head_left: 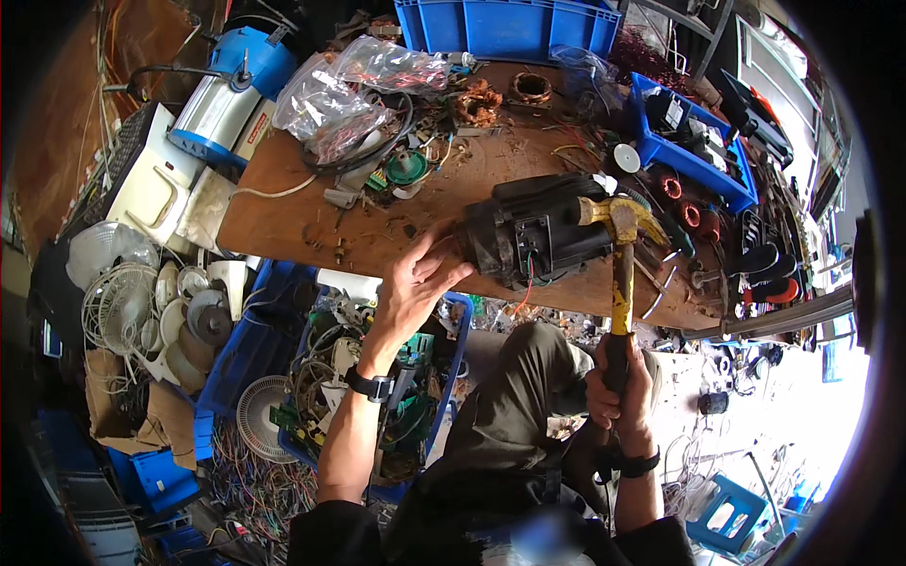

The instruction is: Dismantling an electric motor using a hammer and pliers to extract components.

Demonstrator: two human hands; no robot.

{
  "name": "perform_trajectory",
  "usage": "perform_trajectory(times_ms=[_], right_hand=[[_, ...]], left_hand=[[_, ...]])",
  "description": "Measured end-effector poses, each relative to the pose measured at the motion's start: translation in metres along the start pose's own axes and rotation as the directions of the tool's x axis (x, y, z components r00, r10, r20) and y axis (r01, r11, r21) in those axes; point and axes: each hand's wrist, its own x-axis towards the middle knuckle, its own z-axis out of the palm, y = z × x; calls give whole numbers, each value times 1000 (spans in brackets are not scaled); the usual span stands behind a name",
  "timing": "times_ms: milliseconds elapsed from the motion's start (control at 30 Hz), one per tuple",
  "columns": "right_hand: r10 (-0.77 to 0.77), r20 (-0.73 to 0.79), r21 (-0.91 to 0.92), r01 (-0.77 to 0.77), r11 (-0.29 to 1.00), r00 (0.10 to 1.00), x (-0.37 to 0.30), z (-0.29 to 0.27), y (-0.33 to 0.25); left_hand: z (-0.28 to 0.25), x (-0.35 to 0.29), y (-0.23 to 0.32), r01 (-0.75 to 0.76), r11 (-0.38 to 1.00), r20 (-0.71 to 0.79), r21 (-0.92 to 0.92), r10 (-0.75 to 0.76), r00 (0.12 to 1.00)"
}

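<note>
A black electric motor [510, 231] lies on its side at the front of the brown wooden workbench [283, 212]. On its side is an open terminal box with a red wire hanging out. My left hand [415, 288] grips the motor's left end between thumb and fingers; the fingertips are partly hidden. My right hand [618, 382] is closed round the dark grip of a worn yellow claw hammer [621, 292]. The hammer stands nearly upright in view, its head overlapping the motor's right end. Whether head and motor touch, I cannot tell.
Behind the motor lie copper windings [479, 102], a green round part [406, 167] and plastic bags [330, 104]. A blue bin [694, 141] of parts and several hand tools [755, 274] are at right. Below left, a blue crate [458, 330] holds circuit boards and cables.
</note>
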Motion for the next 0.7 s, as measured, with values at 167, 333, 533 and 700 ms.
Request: perform_trajectory(times_ms=[167,333,533,700], right_hand=[[8,6,13,-8,1000,1000,1,-5,1],[22,11,2,-22,1000,1000,2,-2,-1],[0,39,43,-1,999,999,2,-8,1],[4,76,70,-9,997,997,4,-13,2]], left_hand=[[3,2,-5,-30,994,3,-108,31,1000],[-1,2,-9,1,989,-3,-145,-1,1000],[13,16,18,-238,961,3,144,240,971],[12,37,25,-243,845,120,476,212,970]])
